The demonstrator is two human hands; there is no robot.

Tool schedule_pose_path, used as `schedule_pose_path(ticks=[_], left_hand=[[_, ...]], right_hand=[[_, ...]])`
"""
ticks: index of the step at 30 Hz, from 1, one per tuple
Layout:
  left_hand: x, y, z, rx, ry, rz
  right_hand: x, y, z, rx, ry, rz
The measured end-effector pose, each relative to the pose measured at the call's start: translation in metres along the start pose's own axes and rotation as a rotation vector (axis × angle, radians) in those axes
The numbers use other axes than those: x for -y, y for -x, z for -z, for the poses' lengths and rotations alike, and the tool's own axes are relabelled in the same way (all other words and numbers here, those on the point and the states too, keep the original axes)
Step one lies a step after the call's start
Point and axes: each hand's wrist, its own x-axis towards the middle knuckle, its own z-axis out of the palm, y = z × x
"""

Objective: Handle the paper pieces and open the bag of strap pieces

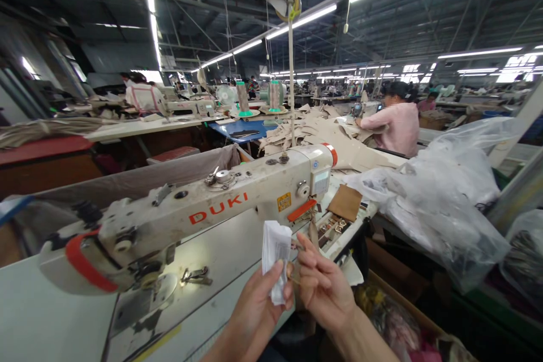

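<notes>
Cream sewing machine (220,203) with red lettering; white folded packet (275,251).

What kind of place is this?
Most likely a garment factory floor: an industrial sewing machine stands in front, cut fabric pieces are piled on tables, and thread cones stand further back.

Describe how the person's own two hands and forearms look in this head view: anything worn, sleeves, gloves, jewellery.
Both are bare. The left hand and right hand wear no gloves, and no ring, watch or bracelet shows. The forearms rise from the bottom edge with no sleeve or cuff in view. Fingernails look short and unpainted.
</notes>
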Motion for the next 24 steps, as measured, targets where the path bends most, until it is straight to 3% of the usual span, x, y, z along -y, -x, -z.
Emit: schedule_pose_path(ticks=[4,12,18,24], left_hand=[[0.007,-0.001,0.0,-0.027,-0.088,-0.049],[0.01,-0.008,0.028,-0.109,-0.517,-0.179],[0.004,-0.001,0.017,-0.143,-0.677,-0.238],[0.004,0.0,0.015,-0.254,-0.883,-0.346]], right_hand=[[0.002,0.0,0.005,-0.029,0.123,-0.004],[0.019,0.005,0.017,-0.135,0.478,0.082],[0.01,0.003,0.023,-0.113,0.66,0.019],[0.009,-0.003,0.009,-0.065,0.792,0.052]])
